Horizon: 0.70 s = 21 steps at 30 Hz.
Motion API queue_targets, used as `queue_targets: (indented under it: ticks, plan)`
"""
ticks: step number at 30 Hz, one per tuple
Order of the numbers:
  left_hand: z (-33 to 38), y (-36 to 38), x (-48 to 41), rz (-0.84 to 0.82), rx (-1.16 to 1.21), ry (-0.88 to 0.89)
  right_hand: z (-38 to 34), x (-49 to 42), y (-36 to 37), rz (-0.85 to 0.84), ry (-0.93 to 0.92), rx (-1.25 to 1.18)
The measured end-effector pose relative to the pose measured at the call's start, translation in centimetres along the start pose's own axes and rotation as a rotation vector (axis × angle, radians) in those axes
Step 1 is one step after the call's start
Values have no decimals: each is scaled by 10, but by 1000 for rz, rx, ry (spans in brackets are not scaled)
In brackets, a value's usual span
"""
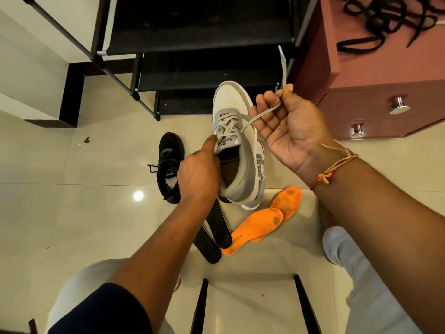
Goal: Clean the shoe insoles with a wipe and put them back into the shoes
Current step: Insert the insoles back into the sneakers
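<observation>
My left hand (197, 175) grips a white and grey sneaker (234, 141) at its tongue and collar, holding it above the floor. My right hand (286, 126) pinches the sneaker's grey lace (262, 113) between thumb and fingers, pulled up taut. A second white sneaker (260, 165) lies on the floor behind the held one, mostly hidden. Two orange insoles (257, 226) lie overlapping on the tiles below the shoe. Beside them to the left lie two black insoles (214, 237). A black sneaker (168, 165) stands on the floor to the left.
A black shoe rack (199, 44) stands straight ahead. A reddish drawer cabinet (385, 104) with black laces (390, 18) on top is at the right. My knees in light trousers frame a black stool frame (305, 304) at the bottom.
</observation>
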<state>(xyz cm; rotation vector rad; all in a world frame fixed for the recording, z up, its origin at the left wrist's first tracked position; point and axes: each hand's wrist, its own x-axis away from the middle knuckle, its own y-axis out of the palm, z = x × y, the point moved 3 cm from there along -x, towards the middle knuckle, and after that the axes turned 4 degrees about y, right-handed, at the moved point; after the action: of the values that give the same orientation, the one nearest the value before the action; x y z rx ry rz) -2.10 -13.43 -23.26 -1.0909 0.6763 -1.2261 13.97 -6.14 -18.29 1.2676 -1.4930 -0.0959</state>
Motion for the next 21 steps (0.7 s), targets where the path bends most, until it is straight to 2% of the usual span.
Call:
queue_targets:
  ticks: [3,5,6,9,11,14,17,21]
  plan:
    - [3,-4,0,58,83,-4,6,-5,-3,-33,41,33]
    - [2,-6,0,90,121,-27,8,-9,-5,-12,6,167]
    - [1,-6,-1,101,146,-41,9,-11,-8,2,-42,324]
    - [0,-9,-4,126,191,-68,17,-7,-14,-25,-134,1050]
    - [2,-12,-4,145,218,-53,29,-7,-22,-97,-77,1281]
    - [8,-16,-4,150,247,-18,35,-14,-27,-90,-235,1579]
    - [10,-17,-4,107,257,37,29,-18,-29,6,-373,1632]
    - [12,-18,-4,80,255,114,29,-20,-32,142,-458,1732]
